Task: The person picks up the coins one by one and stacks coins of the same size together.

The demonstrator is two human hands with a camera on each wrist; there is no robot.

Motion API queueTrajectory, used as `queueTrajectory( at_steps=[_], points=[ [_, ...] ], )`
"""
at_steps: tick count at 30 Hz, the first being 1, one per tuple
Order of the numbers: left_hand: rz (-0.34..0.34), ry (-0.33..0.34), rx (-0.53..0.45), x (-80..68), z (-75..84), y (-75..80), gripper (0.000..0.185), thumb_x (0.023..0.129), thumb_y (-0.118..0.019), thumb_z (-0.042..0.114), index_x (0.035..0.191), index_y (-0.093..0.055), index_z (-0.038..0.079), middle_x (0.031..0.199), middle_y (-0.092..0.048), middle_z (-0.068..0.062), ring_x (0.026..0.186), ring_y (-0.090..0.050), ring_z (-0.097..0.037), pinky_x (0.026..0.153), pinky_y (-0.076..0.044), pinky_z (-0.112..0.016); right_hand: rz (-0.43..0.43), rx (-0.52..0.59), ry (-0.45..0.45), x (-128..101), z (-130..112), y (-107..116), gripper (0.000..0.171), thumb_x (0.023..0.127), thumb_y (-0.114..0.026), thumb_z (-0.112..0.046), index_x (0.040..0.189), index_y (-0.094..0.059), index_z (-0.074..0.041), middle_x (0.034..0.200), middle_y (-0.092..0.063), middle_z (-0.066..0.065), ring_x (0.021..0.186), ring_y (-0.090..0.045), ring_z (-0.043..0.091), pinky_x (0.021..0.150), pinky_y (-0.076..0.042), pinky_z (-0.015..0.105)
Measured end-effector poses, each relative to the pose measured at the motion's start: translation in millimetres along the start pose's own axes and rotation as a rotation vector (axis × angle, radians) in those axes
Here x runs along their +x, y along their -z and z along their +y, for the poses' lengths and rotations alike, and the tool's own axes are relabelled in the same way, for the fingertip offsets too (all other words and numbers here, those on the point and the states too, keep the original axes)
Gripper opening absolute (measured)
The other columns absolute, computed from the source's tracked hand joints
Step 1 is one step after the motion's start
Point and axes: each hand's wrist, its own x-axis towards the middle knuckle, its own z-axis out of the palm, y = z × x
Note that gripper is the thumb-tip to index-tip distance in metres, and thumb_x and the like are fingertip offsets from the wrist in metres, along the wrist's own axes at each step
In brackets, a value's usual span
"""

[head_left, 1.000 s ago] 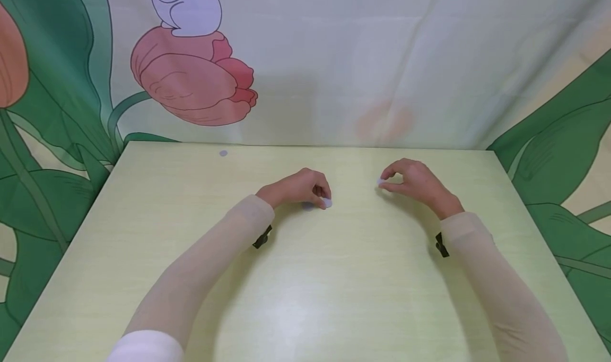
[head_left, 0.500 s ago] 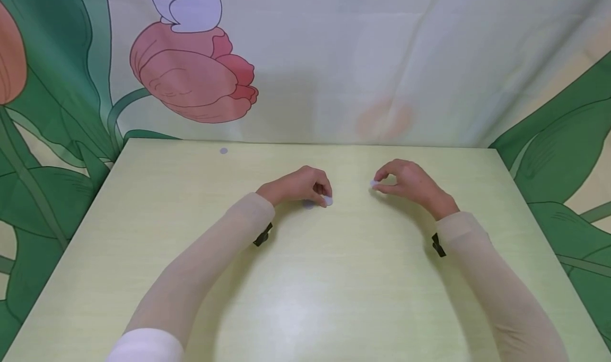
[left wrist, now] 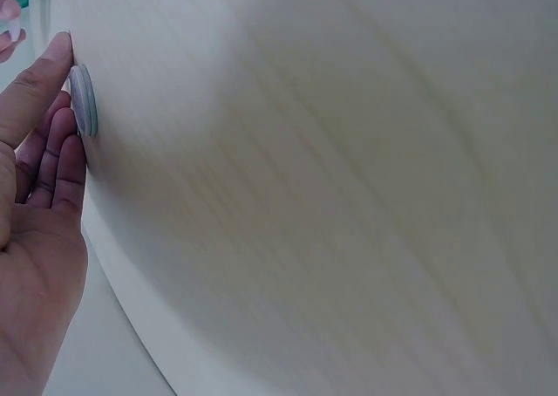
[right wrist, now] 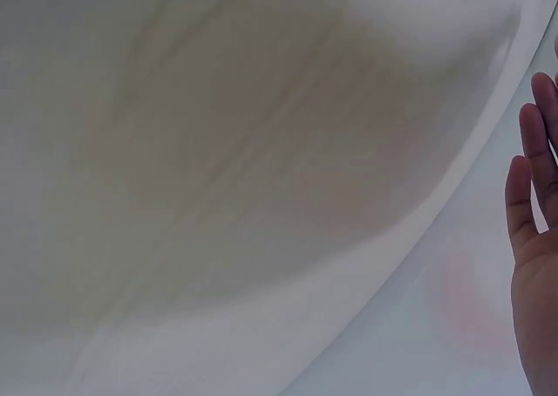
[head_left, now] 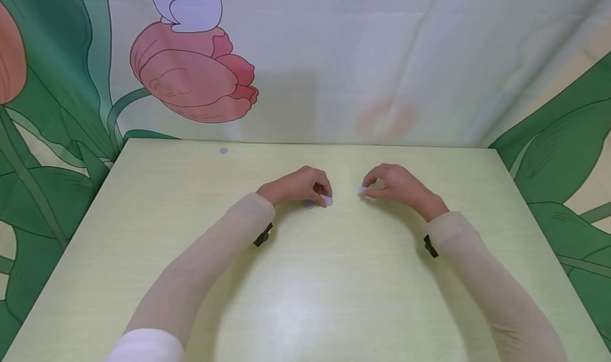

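Note:
Near the middle of the table, my left hand (head_left: pixel 300 186) pinches a small pale lilac disc (head_left: pixel 328 200) between thumb and fingertips. Just under that hand, another lilac disc (head_left: pixel 308 204) lies on the tabletop; in the left wrist view it looks like a thin stack of discs (left wrist: pixel 85 99) beside the thumb. My right hand (head_left: pixel 396 184) pinches a third pale disc (head_left: pixel 362 190), held a short gap to the right of the left hand's disc. The right wrist view catches only part of that hand, and its disc is out of sight there.
One more lilac disc (head_left: pixel 224 151) lies near the back edge of the pale wooden table (head_left: pixel 286 293). Behind it hangs a cloth backdrop (head_left: pixel 334 59) printed with a tulip, leaves and a white animal.
My right hand, with its disc, has moved left and slightly toward me, narrowing the gap to my left hand. The left hand has stayed in place with its disc.

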Motion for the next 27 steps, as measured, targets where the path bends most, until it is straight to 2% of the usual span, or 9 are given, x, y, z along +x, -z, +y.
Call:
queueTrajectory(
  at_steps=[7,17,27],
  points=[
    [0.002,-0.001,-0.002,-0.7,0.7,1.1,0.019,0.086,-0.083,0.016,0.103,-0.077,0.010,0.102,-0.066,-0.003,0.092,-0.060,-0.016,0.083,-0.051,-0.025,-0.025,0.010,0.059,4,-8,-8,0.015,0.090,-0.080,-0.024,0.099,-0.077,-0.012,0.102,-0.074,0.001,0.098,-0.067,0.021,0.091,-0.053,0.042],
    [0.008,-0.028,0.006,-1.1,-0.4,1.2,0.019,0.086,-0.084,0.016,0.103,-0.078,0.009,0.102,-0.067,-0.002,0.091,-0.061,-0.015,0.082,-0.051,-0.024,-0.085,0.009,0.085,14,-13,-26,0.015,0.089,-0.080,-0.030,0.098,-0.076,-0.018,0.098,-0.071,-0.009,0.094,-0.065,0.010,0.090,-0.053,0.033],
    [0.011,-0.023,0.004,-0.6,1.6,0.7,0.019,0.086,-0.083,0.014,0.103,-0.078,0.009,0.103,-0.067,-0.003,0.093,-0.062,-0.015,0.084,-0.051,-0.024,-0.069,-0.068,0.160,18,-30,-29,0.017,0.091,-0.079,-0.026,0.101,-0.076,-0.013,0.099,-0.072,-0.005,0.095,-0.067,0.013,0.089,-0.054,0.034]
  ],
)
